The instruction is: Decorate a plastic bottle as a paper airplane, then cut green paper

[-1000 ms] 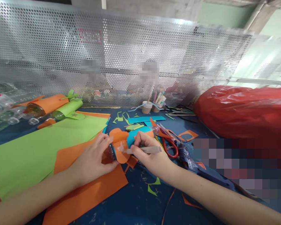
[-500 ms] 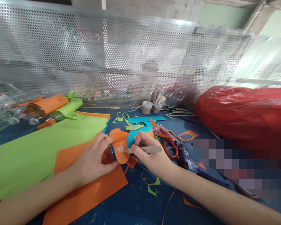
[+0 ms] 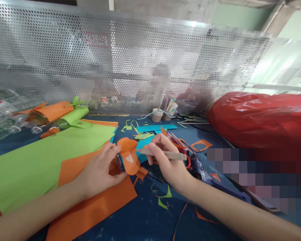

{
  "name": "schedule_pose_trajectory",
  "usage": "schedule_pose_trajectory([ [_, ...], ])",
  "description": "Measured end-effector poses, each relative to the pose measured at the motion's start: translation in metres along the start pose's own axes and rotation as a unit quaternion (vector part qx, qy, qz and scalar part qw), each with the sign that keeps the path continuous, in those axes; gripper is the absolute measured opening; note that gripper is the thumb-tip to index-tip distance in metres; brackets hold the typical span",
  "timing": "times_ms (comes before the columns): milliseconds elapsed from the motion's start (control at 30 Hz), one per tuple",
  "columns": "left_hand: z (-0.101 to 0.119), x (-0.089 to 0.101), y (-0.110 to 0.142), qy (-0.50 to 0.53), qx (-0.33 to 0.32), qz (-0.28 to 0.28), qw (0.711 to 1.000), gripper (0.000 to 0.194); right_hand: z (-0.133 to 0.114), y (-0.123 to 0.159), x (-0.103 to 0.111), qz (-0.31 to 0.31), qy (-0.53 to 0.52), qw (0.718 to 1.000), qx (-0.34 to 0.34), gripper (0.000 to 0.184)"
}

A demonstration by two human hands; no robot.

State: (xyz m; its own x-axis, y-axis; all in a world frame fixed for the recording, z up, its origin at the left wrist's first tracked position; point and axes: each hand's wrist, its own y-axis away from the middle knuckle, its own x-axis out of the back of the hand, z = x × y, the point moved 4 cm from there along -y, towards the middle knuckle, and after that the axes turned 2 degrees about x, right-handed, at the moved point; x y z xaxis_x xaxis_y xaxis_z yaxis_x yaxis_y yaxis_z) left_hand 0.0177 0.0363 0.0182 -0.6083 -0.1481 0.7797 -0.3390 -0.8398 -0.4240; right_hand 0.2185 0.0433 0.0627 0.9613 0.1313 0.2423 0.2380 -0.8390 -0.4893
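My left hand [image 3: 104, 167] grips the base end of a plastic bottle [image 3: 143, 144] wrapped in blue paper, which lies on its side. Rounded orange paper fins [image 3: 132, 166] stick out near that end, and one carries a whitish star-like mark. Closed round a pale marker [image 3: 174, 155], my right hand [image 3: 165, 157] is just right of the fins. The marker's tip points left, apart from the white mark and in front of the blue paper. My right hand hides the bottle's neck end.
Green paper [image 3: 55, 150] and orange paper [image 3: 95, 204] sheets spread at left. Paper-wrapped bottles [image 3: 57, 112] lie behind them. Red-handled scissors [image 3: 188, 160], a dark glue gun [image 3: 203, 170] and paper scraps are at right. Behind stand cups of pens [image 3: 167, 114], a perforated metal panel [image 3: 140, 50] and a red bag [image 3: 263, 117].
My right hand has drawn the marker off the orange fin, moving right and slightly up. The white mark shows more fully. My left hand and the bottle stay in place.
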Motion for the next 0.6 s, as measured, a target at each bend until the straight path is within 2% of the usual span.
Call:
schedule_pose_trajectory([
  [100,-0.002,0.000,-0.001,0.003,0.004,0.018,1.000,0.047,-0.002,-0.002,0.000,0.007,-0.044,0.999,-0.012,0.020],
  [200,-0.003,0.002,-0.001,0.010,0.013,0.032,0.999,0.048,0.001,-0.002,0.000,0.003,-0.017,1.000,-0.011,0.014],
  [300,-0.004,0.003,-0.001,0.013,0.014,0.041,0.999,0.046,0.003,-0.001,-0.002,-0.038,0.028,0.999,0.010,0.011],
  [367,-0.004,0.003,-0.001,0.011,0.013,0.043,0.999,0.046,0.005,0.000,-0.002,-0.048,0.058,0.997,0.009,0.015],
  [500,-0.003,0.001,0.000,0.008,0.007,0.029,1.000,0.042,0.010,-0.002,0.000,-0.017,0.084,0.996,-0.004,0.021],
  [600,-0.002,0.002,0.000,0.005,-0.002,0.028,1.000,0.039,0.013,-0.002,-0.001,-0.018,0.086,0.996,-0.009,0.024],
])
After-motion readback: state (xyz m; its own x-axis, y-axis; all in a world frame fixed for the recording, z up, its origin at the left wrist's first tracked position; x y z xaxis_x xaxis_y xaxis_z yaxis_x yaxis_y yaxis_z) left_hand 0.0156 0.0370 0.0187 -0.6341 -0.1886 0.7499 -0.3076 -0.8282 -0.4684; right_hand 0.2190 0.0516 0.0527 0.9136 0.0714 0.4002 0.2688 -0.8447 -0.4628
